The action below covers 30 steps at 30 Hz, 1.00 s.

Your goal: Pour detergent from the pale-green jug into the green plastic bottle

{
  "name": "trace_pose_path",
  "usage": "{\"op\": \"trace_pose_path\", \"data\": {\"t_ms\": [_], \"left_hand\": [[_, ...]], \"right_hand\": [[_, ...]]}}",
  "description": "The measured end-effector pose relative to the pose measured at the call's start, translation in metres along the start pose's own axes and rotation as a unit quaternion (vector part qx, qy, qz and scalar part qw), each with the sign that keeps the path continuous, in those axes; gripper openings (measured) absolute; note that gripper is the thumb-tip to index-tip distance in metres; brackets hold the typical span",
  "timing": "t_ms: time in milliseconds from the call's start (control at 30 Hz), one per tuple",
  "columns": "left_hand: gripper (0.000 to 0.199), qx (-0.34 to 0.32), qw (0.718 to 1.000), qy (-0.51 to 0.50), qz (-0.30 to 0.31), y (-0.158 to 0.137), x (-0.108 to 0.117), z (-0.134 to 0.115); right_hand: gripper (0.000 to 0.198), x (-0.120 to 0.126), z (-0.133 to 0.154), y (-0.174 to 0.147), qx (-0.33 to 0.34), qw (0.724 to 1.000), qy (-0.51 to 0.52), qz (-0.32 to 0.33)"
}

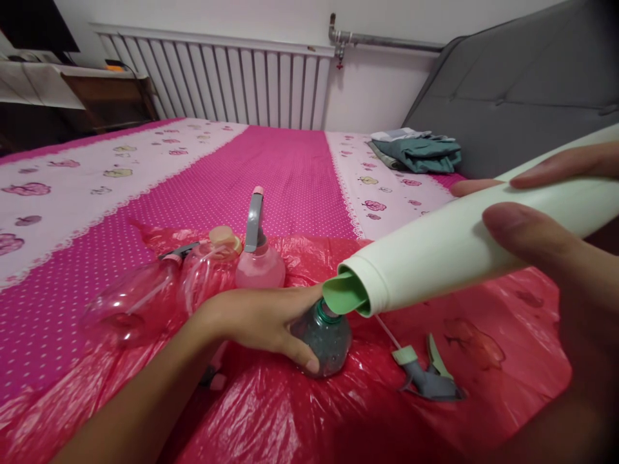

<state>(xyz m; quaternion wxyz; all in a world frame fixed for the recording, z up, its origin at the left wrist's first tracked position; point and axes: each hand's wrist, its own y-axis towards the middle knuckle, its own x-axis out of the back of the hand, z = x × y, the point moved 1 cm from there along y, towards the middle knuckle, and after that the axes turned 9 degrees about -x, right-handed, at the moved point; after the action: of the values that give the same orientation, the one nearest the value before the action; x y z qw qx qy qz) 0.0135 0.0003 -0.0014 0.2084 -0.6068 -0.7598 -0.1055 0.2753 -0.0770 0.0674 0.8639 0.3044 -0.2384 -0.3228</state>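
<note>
My left hand point(271, 325) is wrapped round a small clear green-tinted round bottle point(333, 345) that stands on red plastic sheeting. My right hand point(546, 225), partly cut off by the frame edge, grips a long pale-green bottle point(435, 245), tilted down to the left. Its green spout point(344, 293) is at the small bottle's neck; whether liquid flows I cannot tell. A grey and green spray trigger head point(430, 377) with its thin tube lies to the right. Left of my left hand stands a pink spray bottle point(261, 264) with a grey trigger.
Clear pink bottles point(140, 296) lie on the red plastic sheeting point(271, 419) at the left. The sheeting covers part of a pink patterned bed point(285, 167). Folded clothes point(420, 153) sit by the grey headboard point(522, 84); a radiator point(217, 77) lines the wall.
</note>
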Motion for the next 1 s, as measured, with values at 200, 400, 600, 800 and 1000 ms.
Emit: {"op": "trace_pose_path", "data": {"t_ms": [200, 400, 600, 800, 1000], "left_hand": [[0.073, -0.009, 1.000, 0.000, -0.006, 0.000, -0.001, 0.000], [0.067, -0.011, 1.000, -0.007, -0.007, 0.000, -0.001, 0.003], [0.077, -0.015, 1.000, -0.003, -0.007, 0.001, 0.001, -0.001], [0.089, 0.011, 1.000, -0.012, -0.002, 0.000, 0.001, -0.005], [0.082, 0.012, 1.000, -0.016, 0.004, -0.001, -0.001, 0.002]], "right_hand": [[0.049, 0.000, -0.001, 0.001, 0.000, 1.000, 0.004, -0.008], [0.050, -0.003, 0.000, 0.002, 0.014, 1.000, 0.022, -0.002], [0.037, -0.003, 0.002, -0.002, 0.007, 1.000, 0.003, -0.002], [0.040, -0.005, 0.008, -0.001, -0.028, 0.999, 0.017, 0.019], [0.046, -0.003, 0.010, -0.001, -0.028, 0.999, 0.008, 0.014]]}}
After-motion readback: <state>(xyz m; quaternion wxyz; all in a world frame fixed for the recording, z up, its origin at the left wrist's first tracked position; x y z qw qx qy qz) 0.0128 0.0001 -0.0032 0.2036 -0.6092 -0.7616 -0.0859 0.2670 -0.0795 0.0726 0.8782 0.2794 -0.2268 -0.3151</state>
